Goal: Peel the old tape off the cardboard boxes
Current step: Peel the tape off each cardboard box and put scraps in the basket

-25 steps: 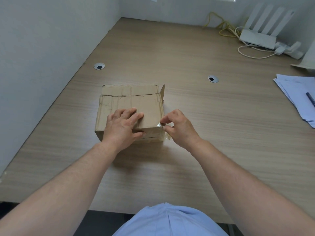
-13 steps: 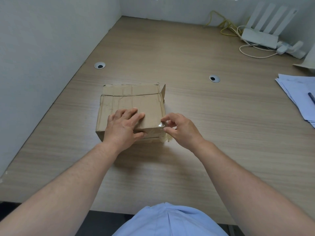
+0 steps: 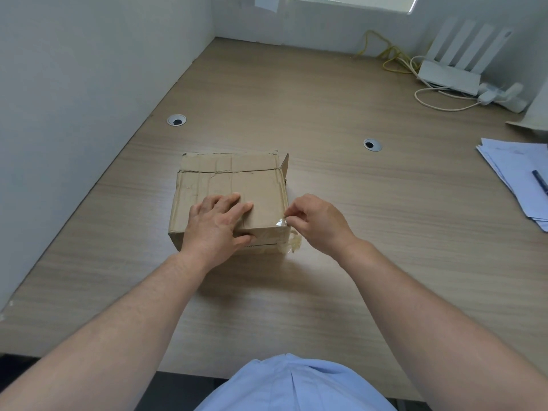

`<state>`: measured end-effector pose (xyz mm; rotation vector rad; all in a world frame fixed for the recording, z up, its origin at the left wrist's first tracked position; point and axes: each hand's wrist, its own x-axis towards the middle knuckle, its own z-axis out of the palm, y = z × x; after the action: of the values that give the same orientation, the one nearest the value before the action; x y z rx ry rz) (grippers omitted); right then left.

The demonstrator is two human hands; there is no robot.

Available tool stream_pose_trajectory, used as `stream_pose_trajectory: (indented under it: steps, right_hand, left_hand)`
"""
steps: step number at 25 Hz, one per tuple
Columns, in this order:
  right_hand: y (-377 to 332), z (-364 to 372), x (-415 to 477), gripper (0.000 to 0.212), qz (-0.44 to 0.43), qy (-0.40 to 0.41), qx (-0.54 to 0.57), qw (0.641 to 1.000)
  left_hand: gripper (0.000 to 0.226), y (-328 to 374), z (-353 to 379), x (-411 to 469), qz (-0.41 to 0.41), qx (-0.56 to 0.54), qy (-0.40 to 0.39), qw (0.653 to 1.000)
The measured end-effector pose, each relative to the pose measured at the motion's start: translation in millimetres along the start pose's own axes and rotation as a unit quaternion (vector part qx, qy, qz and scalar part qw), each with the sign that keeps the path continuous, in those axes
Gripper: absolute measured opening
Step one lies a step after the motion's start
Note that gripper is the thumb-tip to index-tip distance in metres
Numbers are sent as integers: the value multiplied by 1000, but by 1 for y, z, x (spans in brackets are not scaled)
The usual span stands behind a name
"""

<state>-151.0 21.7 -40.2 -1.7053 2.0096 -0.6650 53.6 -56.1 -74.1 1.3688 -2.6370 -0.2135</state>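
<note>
Bare forearms, no sleeves in view, light blue shirt [image 3: 293, 384] at the torso

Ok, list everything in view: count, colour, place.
box: one, brown, desk middle
tape: one strip, clear, box's near right corner
desk: one, light wood, fills view
grommets: two, silver, beyond box, left and right
router: one, white, far right corner
cables: several, yellow and white, by router
papers: one stack, white, right edge
pen: one, dark, on papers
shirt: one, light blue, bottom edge
left hand: one, rests on box
right hand: one, pinches tape
</note>
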Motion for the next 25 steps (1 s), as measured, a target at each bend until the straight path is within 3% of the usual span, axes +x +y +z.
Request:
stream_pose_trajectory:
  steps: [4, 7, 10, 13, 16, 20, 23, 25]
  right_hand:
    - [-12, -9, 11, 11, -72, -48, -165, 983]
    - [-26, -15, 28, 13, -111, -124, -322, 932]
    - [-39, -12, 37, 7, -125, -162, -391, 898]
    - [-28, -13, 30, 11, -95, -163, -282, 941]
    - [-3, -17, 10, 16, -9, -110, -32, 993]
    - [18, -7, -6, 10, 95, -6, 212, 973]
    - [17, 7, -12, 52, 67, -39, 183, 980]
    - [10, 18, -15, 36, 16, 11, 151, 988]
  left_hand:
    - [68, 1, -1, 0, -4, -1, -3, 1000]
    - [68, 1, -1, 0, -2, -5, -2, 1000]
    - [67, 1, -2, 0, -4, -6, -3, 1000]
    - [67, 1, -3, 1, -6, 1, -11, 1000]
    - [67, 1, -3, 2, -8, 1, -17, 1000]
    - [67, 1, -4, 2, -8, 1, -18, 1000]
    - [68, 2, -5, 1, -8, 3, -24, 1000]
    - [67, 3, -7, 1, -7, 7, -24, 1000]
